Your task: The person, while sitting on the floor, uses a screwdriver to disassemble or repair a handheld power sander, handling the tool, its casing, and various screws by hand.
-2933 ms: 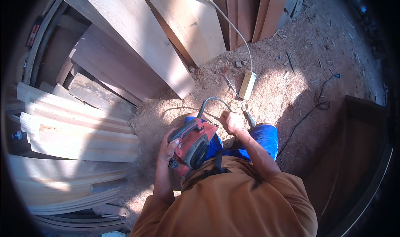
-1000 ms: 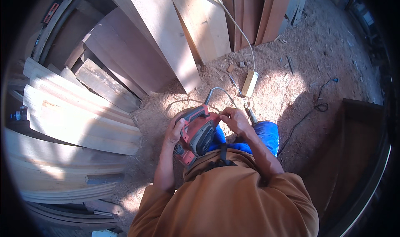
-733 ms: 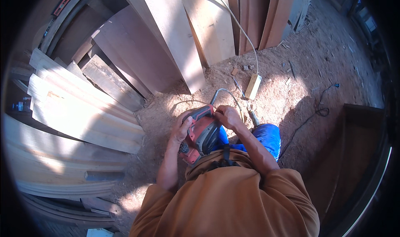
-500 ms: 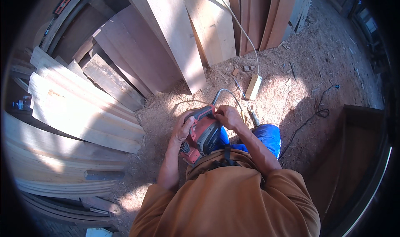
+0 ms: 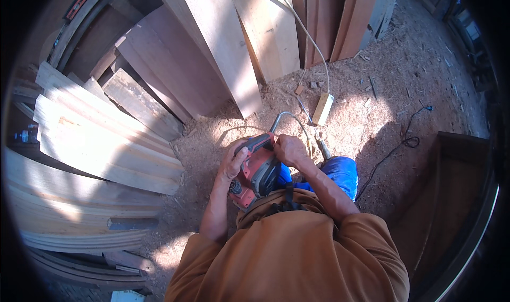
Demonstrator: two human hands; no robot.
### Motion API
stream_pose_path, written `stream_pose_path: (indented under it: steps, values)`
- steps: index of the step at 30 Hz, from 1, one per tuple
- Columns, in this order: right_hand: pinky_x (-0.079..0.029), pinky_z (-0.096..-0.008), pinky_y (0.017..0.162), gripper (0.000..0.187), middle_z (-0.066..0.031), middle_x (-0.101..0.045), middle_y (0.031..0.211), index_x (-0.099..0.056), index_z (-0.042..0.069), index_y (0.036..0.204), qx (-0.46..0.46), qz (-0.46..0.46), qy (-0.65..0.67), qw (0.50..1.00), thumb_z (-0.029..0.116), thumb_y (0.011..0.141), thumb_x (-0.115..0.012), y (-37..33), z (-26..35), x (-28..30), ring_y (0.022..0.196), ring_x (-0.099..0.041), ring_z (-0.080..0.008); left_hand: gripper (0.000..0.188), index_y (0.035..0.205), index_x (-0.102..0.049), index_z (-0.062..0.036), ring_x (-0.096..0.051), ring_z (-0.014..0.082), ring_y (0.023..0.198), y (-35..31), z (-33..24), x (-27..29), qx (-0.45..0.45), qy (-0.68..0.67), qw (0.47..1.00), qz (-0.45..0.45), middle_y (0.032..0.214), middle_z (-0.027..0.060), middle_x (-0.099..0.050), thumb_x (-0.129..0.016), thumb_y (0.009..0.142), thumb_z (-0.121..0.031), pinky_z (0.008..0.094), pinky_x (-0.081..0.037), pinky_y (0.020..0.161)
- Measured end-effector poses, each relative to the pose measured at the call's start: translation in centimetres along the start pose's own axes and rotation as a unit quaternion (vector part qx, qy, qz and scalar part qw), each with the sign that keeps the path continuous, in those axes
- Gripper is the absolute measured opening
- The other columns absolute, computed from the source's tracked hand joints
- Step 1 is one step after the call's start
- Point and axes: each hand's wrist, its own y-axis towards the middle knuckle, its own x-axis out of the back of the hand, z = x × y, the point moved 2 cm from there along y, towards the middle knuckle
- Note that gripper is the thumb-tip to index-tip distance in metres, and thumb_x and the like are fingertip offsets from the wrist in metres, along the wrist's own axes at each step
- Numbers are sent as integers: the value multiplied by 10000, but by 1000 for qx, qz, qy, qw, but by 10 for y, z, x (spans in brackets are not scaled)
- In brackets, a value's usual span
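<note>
A red and black electric hand planer (image 5: 257,166) is held close against my waist, above my lap. My left hand (image 5: 232,161) wraps around its side and handle from the left, thumb on top. At the cord end of the handle, my right hand (image 5: 290,150) is closed with curled fingers against the tool; the fingertips are partly hidden. The planer's grey cord (image 5: 291,116) leaves the handle, arches forward and bends back down toward my blue trouser leg (image 5: 341,175).
Planks (image 5: 220,41) lean in a row ahead, and more boards (image 5: 101,137) are stacked to the left. A yellowish power strip (image 5: 323,109) on a pale cable lies among the sawdust. A black cord with a plug (image 5: 411,141) and a dark wooden box (image 5: 451,196) are on the right.
</note>
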Motion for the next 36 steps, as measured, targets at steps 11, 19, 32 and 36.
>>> stream_pose_path:
  steps: [11, 19, 32, 36]
  values:
    - [-528, -546, 796, 257, -278, -688, 834, -658, -14, 879, 81, -62, 14, 995, 236, 855, -606, -1, -9, -7, 865, -680, -466, 664, 1253, -615, -14, -582, 146, 863, 3, 1, -8, -29, 40, 999, -2, 938, 43, -638, -543, 973, -612, 303, -474, 785]
    - [-538, -475, 754, 271, -224, -707, 824, -715, 3, 881, 9, 64, 73, 995, 263, 839, -651, 8, -15, 6, 789, -692, -391, 633, 1225, -623, -27, -577, 131, 836, 1, -4, -8, -11, 29, 1000, 3, 898, 42, -629, -556, 971, -603, 298, -473, 749]
    - [-529, -494, 780, 203, -227, -672, 848, -656, 6, 889, 131, -38, 83, 987, 204, 849, -631, -2, -27, -5, 855, -668, -423, 632, 1228, -622, 1, -587, 143, 914, 1, -21, -18, -5, 58, 998, 30, 984, 48, -631, -547, 988, -579, 305, -478, 823]
    - [-530, -495, 779, 171, -223, -658, 881, -655, 13, 888, 222, -98, 64, 968, 178, 861, -619, -3, -21, -3, 860, -659, -429, 592, 1267, -608, -36, -567, 112, 788, 4, -7, -14, -51, 43, 997, 32, 892, 22, -604, -541, 1007, -564, 285, -473, 702]
